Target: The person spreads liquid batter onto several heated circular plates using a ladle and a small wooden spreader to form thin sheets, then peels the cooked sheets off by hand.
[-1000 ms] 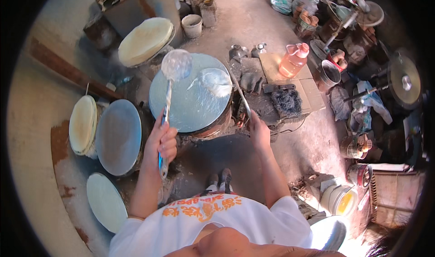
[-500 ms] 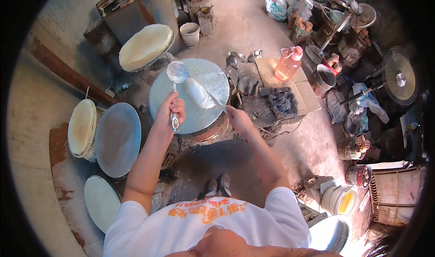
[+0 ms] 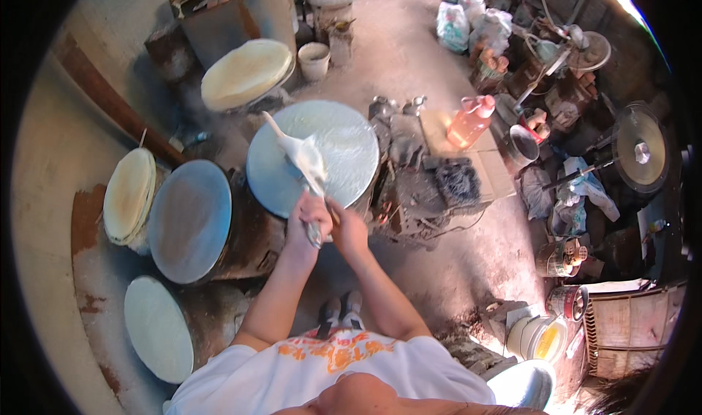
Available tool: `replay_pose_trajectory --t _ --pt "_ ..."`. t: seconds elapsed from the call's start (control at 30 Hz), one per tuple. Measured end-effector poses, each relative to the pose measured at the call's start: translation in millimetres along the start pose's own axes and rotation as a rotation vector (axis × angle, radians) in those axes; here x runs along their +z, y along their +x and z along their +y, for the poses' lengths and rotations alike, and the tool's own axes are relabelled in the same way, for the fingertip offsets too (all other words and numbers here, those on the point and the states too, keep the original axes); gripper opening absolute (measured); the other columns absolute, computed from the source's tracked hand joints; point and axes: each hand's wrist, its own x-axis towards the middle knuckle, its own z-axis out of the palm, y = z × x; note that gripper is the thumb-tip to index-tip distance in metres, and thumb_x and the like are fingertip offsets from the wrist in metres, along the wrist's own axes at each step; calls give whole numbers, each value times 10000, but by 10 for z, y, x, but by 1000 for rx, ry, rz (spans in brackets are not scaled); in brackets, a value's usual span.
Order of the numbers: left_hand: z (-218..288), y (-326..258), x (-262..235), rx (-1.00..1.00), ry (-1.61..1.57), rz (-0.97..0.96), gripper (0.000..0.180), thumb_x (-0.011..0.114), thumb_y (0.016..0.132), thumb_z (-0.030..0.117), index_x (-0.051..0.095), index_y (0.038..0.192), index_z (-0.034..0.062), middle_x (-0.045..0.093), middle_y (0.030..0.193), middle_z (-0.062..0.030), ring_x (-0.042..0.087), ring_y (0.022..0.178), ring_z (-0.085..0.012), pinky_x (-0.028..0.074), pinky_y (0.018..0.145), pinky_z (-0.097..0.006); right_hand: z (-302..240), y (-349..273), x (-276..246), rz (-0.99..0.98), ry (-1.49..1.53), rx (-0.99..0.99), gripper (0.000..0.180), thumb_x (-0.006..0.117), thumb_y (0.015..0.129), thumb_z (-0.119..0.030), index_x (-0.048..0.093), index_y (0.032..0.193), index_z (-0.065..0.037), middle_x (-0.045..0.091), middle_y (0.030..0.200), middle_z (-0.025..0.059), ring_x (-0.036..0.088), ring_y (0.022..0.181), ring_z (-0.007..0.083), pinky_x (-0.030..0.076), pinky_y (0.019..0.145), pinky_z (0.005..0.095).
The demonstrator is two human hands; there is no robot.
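My left hand [image 3: 311,212] is closed around the metal handle of a ladle [image 3: 314,234], its end sticking out below my fist. At the ladle's far end, a white-coated scraper [image 3: 303,152] covers the bowl, its narrow pale end pointing to the upper left. Both are over a round griddle [image 3: 347,141] with a pale wet film on it. Close against the left hand, my right hand [image 3: 349,228] has its fingers curled near the ladle handle; what they hold, if anything, is hidden.
Left stand a bare dark griddle [image 3: 190,221], a pale-coated griddle [image 3: 159,329] and a stack of thin round flatbreads [image 3: 129,195]. Another flatbread stack [image 3: 247,75] lies behind. Rightward, a pink jug [image 3: 470,122] and a dark scrubbing pad [image 3: 457,181] rest on a low bench.
My hands have come together, the left moving right and nearer me, the right moving left. The scraper has swung round, its narrow end now pointing away to the upper left, over the ladle.
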Motion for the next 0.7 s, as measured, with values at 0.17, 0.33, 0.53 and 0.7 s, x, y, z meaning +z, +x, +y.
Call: replay_pose_trajectory --t 0.17,0.33,0.53,0.7 --pt "-204 -613 685 -2 -251 -206 309 464 963 170 410 676 71 394 558 10 418 412 -81 383 315 -235 552 301 -126 215 372 148 327 612 866 -232 613 1176 -126 666 942 183 660 844 303 513 727 386" --pt "100 -1224 1167 -23 -36 -478 347 493 961 262 387 670 104 385 523 13 400 382 -96 372 337 -245 269 240 259 -154 -3 -71 261 624 843 -238 661 1101 -219 674 937 161 662 853 314 513 749 372" --pt "572 -1697 1553 162 37 -421 313 446 979 238 389 700 108 368 530 15 390 377 -91 366 340 -245 547 -224 243 102 -49 87 241 604 864 -197 657 1094 -147 666 839 128 645 741 235 505 673 354" --pt "1170 -2133 1456 127 113 -332 301 423 987 212 395 710 100 360 543 19 391 391 -88 363 366 -237 -171 -1243 1004 -128 -134 6 325 644 829 -230 624 1153 -217 595 810 123 619 763 318 508 695 394"
